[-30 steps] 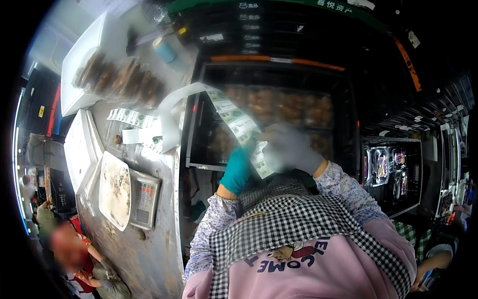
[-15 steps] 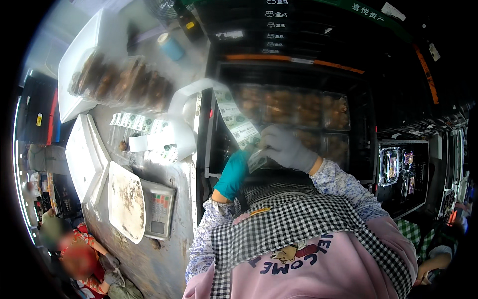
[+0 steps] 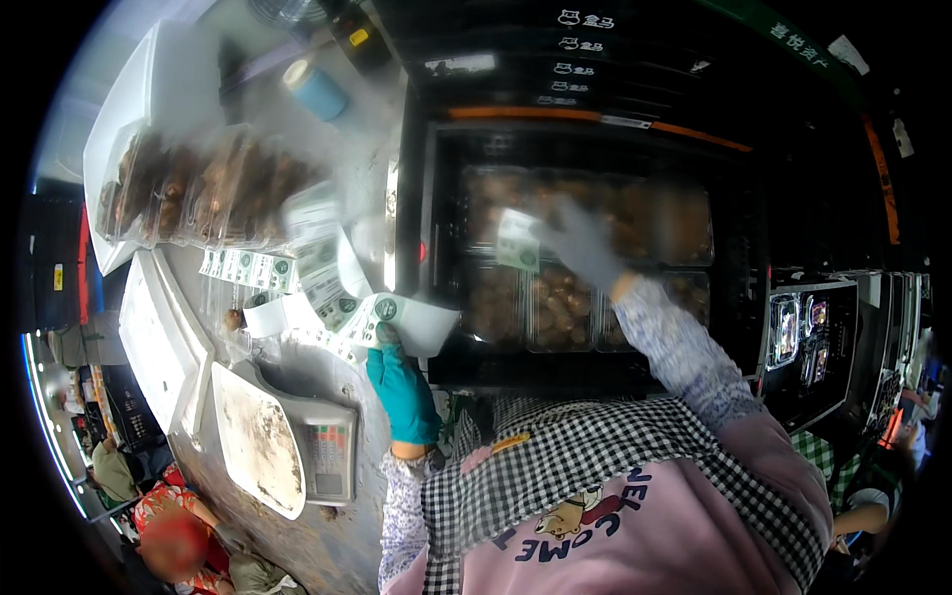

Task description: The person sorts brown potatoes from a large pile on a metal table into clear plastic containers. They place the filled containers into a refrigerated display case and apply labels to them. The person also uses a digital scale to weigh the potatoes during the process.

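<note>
My left hand [image 3: 402, 387], in a teal glove, is closed on a strip of printed labels [image 3: 327, 288] at the table's right edge. The strip curls back over the table, its white backing showing in places. My right hand [image 3: 580, 243], in a grey glove and blurred by motion, is over the black crate [image 3: 585, 372]. One loose white-and-green label [image 3: 519, 239] hangs from its fingertips. Just beneath are clear plastic boxes [image 3: 562, 307] of small brown round produce, set in rows in the crate. My right hand partly hides the boxes behind it.
A weighing scale [image 3: 327, 458] with a stained white pan stands on the metal table. More filled clear boxes [image 3: 203, 188], white foam lids [image 3: 164, 337] and a blue roll [image 3: 317, 91] lie beyond. Dark crates stack behind. A co-worker [image 3: 188, 535] is at lower left.
My hands have moved apart. The left went left and down with the label strip; the right moved forward over the boxes with a single label, now separate from the strip.
</note>
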`<action>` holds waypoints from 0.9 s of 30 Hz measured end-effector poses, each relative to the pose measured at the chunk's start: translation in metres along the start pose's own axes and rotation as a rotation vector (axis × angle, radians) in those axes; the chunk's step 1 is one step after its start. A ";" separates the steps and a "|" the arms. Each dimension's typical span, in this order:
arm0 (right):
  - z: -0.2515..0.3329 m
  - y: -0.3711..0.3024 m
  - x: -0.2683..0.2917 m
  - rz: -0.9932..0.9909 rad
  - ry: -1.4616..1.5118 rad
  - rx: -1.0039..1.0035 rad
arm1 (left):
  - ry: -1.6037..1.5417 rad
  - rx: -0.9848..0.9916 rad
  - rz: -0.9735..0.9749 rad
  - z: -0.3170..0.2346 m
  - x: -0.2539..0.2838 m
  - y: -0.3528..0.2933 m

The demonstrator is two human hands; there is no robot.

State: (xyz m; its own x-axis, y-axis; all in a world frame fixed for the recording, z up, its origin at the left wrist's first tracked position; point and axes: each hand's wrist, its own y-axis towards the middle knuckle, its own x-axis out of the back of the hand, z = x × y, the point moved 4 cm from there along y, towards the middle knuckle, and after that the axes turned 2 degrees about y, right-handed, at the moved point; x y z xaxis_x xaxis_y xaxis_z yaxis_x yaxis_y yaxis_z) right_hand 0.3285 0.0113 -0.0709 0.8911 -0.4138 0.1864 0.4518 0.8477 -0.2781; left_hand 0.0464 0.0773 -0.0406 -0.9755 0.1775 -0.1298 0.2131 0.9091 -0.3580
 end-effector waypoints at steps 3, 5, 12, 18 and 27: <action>-0.066 0.073 -0.004 0.005 -0.190 0.104 | -0.055 0.093 0.012 0.016 0.011 -0.001; -0.080 0.103 -0.015 -0.019 -0.269 0.159 | -0.103 0.167 0.010 0.023 0.011 -0.003; -0.088 0.134 -0.035 -0.042 -0.343 0.093 | 0.014 0.221 0.035 0.046 0.020 0.002; -0.072 0.132 -0.050 -0.037 -0.548 -0.097 | 0.019 0.215 0.097 0.031 0.005 0.010; -0.026 0.104 -0.058 -0.105 -0.944 0.253 | 0.053 0.187 0.206 0.035 -0.005 0.010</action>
State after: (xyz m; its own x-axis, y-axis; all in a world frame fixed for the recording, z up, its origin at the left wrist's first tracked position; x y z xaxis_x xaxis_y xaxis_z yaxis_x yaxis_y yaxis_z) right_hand 0.3247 0.1152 -0.1353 0.3966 -0.1487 0.9059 0.4062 0.9134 -0.0279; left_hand 0.0555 0.0718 -0.0756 -0.9111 0.3751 -0.1711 0.4087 0.7672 -0.4943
